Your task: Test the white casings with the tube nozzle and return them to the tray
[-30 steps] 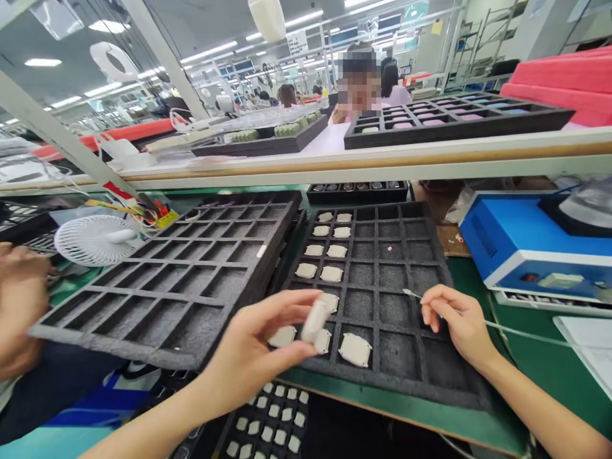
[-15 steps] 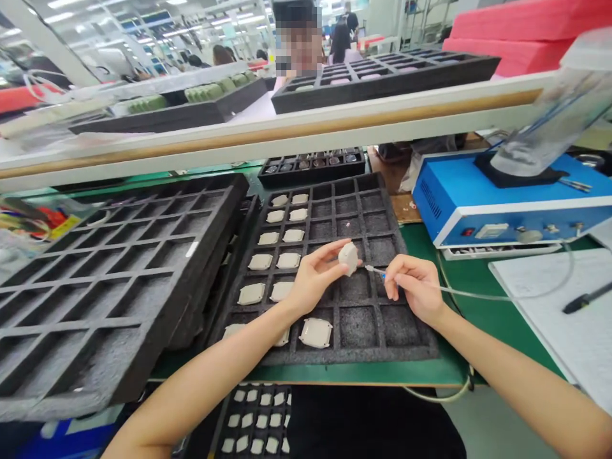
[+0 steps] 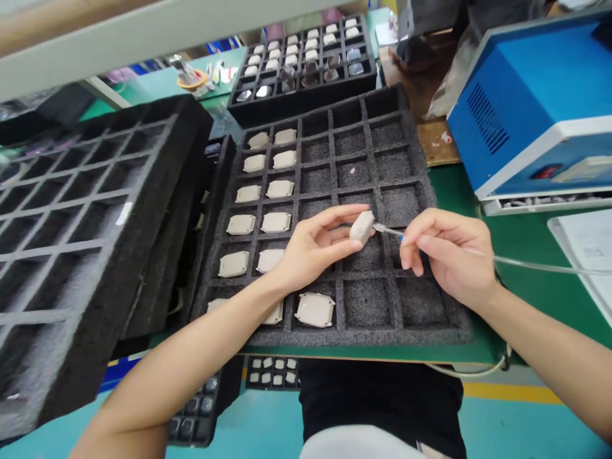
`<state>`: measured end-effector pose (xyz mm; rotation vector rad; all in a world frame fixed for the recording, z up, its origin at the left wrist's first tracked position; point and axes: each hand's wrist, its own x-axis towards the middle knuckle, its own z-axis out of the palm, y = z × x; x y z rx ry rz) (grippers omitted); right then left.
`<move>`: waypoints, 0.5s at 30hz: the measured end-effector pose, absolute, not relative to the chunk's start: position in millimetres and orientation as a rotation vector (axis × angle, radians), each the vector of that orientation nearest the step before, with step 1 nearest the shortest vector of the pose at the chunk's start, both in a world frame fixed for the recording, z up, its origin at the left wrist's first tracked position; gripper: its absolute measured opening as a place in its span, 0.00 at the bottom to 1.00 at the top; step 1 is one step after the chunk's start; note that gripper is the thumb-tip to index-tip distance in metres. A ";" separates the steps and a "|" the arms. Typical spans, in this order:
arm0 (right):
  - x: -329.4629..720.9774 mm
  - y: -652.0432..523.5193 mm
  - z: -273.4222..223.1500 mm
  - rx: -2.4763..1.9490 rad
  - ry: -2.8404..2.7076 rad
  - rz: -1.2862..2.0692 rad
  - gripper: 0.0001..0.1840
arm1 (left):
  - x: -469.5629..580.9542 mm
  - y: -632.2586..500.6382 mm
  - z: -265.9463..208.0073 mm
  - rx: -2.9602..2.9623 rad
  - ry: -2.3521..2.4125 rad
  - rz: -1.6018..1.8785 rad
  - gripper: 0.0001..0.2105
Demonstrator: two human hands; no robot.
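My left hand (image 3: 315, 245) pinches a small beige plastic part (image 3: 362, 227) between thumb and fingers, above the black foam tray (image 3: 421, 191). My right hand (image 3: 447, 252) grips a thin needle-tipped tool (image 3: 388, 231) with a clear tube (image 3: 535, 266) trailing to the right. The tool's tip touches the right edge of the held part. Several similar beige parts (image 3: 262, 191) lie in the tray's two left columns, and one more (image 3: 314, 310) sits in the front row.
A large empty black foam tray (image 3: 71, 210) lies at the left, tilted over others. A smaller tray of parts (image 3: 301, 60) stands behind. A blue machine (image 3: 535, 108) sits at the right, white paper (image 3: 588, 248) beside it. More trays (image 3: 272, 373) lie under the table edge.
The camera has tipped downward and closer. My two hands stay together over the tray, and the tool tip now touches the part that my left hand holds.
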<state>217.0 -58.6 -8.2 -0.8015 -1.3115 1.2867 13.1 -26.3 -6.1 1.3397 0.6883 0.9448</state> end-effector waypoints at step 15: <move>216.0 -57.5 -7.0 -0.796 -1.334 1.269 0.09 | 12.3 -28.4 -5.5 1.340 0.689 0.907 0.19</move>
